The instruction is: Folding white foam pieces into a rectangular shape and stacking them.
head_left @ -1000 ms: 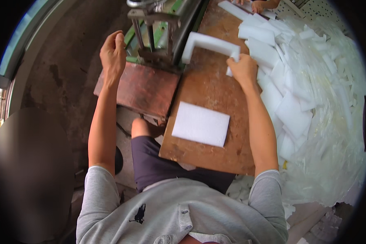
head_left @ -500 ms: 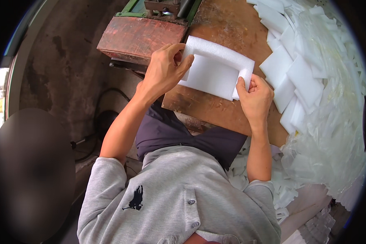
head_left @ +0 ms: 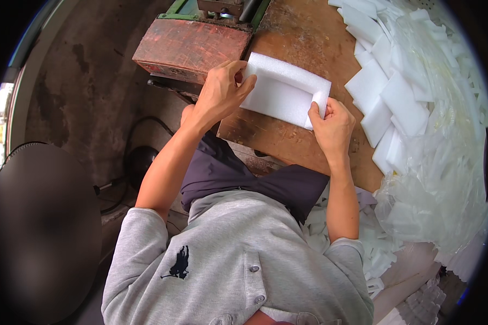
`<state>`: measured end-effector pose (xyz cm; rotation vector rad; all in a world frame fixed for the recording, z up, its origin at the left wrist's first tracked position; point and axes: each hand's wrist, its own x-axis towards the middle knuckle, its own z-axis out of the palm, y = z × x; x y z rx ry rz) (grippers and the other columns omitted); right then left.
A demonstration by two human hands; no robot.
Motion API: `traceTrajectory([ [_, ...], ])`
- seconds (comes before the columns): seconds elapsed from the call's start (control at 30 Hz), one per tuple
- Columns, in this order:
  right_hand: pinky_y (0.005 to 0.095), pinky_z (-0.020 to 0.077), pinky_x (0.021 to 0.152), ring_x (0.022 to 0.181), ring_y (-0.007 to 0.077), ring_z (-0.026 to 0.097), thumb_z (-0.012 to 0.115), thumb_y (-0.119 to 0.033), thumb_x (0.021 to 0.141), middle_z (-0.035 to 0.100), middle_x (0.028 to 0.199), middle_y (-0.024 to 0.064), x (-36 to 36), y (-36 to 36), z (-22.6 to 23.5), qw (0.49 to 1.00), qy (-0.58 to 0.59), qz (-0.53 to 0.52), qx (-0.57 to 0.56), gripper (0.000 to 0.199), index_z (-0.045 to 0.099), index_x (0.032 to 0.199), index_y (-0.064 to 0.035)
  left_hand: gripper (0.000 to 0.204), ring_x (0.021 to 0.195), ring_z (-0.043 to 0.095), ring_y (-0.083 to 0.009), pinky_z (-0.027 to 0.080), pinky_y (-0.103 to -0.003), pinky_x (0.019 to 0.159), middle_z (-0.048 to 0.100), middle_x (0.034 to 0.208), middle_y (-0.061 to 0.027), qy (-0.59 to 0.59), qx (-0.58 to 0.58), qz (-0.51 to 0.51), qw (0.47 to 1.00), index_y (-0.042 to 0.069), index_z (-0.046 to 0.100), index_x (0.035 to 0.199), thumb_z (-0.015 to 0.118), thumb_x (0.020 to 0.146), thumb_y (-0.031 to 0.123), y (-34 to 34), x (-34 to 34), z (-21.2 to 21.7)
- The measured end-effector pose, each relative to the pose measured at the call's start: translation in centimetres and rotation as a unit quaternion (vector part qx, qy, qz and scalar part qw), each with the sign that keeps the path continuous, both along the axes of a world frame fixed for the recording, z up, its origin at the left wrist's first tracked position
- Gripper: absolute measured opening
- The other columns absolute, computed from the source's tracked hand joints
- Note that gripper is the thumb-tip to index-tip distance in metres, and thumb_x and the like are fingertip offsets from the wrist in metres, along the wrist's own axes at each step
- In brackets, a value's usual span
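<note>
Between my hands is a white foam tray (head_left: 279, 100), a flat foam base with raised walls along its far side and both ends. My left hand (head_left: 222, 89) grips its left end, thumb on the inner side of the wall. At the right end, my right hand (head_left: 333, 122) pinches the corner, thumb inside and fingers curled behind. The tray is held over the brown wooden table (head_left: 298, 32); whether its underside touches the wood cannot be seen.
A machine with a worn red block (head_left: 192, 46) and green frame stands at the table's far left. Several loose white foam sheets (head_left: 404, 103) are heaped on the right beside clear plastic wrapping (head_left: 434, 195). More foam pieces (head_left: 374, 257) lie below the table's right side.
The right end of the tray and my right hand have shifted slightly left. My left hand keeps its grip on the other end.
</note>
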<state>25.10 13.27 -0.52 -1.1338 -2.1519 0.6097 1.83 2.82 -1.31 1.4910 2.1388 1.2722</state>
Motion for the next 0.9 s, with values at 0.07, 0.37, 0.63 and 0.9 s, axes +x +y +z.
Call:
traceTrajectory([
  [0.07, 0.0393, 0.0458, 0.054, 0.056, 0.0275, 0.058, 0.076, -0.012, 0.079, 0.06, 0.067, 0.013, 0.0, 0.1, 0.0, 1.0, -0.003, -0.002, -0.009, 0.019, 0.064, 0.079, 0.0035, 0.031, 0.069, 0.062, -0.0239, 0.051, -0.035, 0.068, 0.064, 0.081, -0.0177, -0.004, 0.001, 0.001, 1.0, -0.005, 0.067, 0.106, 0.072, 0.087, 0.019, 0.1, 0.2, -0.1],
  [0.37, 0.0394, 0.0462, 0.054, 0.056, 0.0267, 0.059, 0.076, -0.012, 0.077, 0.059, 0.066, 0.0127, -0.2, 1.0, -0.7, 1.0, -0.003, 0.004, -0.005, 0.018, 0.067, 0.079, 0.003, 0.029, 0.067, 0.059, -0.0245, 0.05, -0.035, 0.066, 0.062, 0.083, -0.0169, 0.035, 0.019, 0.004, 0.999, -0.005, 0.066, 0.108, 0.071, 0.088, 0.014, 0.3, 0.6, -1.0],
  [0.63, 0.0429, 0.0465, 0.056, 0.06, 0.033, 0.059, 0.074, -0.01, 0.076, 0.059, 0.068, 0.0157, -0.7, 1.2, -1.1, 0.997, -0.068, 0.002, 0.02, 0.019, 0.062, 0.075, 0.0044, 0.022, 0.078, 0.062, -0.0363, 0.052, -0.043, 0.065, 0.059, 0.091, -0.0187, 0.1, 0.009, 0.033, 0.994, 0.001, 0.063, 0.104, 0.066, 0.089, 0.017, 0.4, 1.2, -1.5],
  [0.9, 0.0489, 0.0461, 0.059, 0.065, 0.0422, 0.059, 0.074, -0.012, 0.075, 0.059, 0.07, 0.0224, -1.0, 1.0, -1.3, 0.989, -0.067, 0.069, 0.114, 0.022, 0.061, 0.074, 0.0051, 0.06, 0.136, 0.043, -0.0381, 0.03, -0.061, 0.113, 0.051, 0.139, -0.0139, 0.346, 0.08, -0.186, 0.916, 0.021, 0.054, 0.139, 0.068, 0.085, 0.042, 3.5, 5.5, 2.5],
])
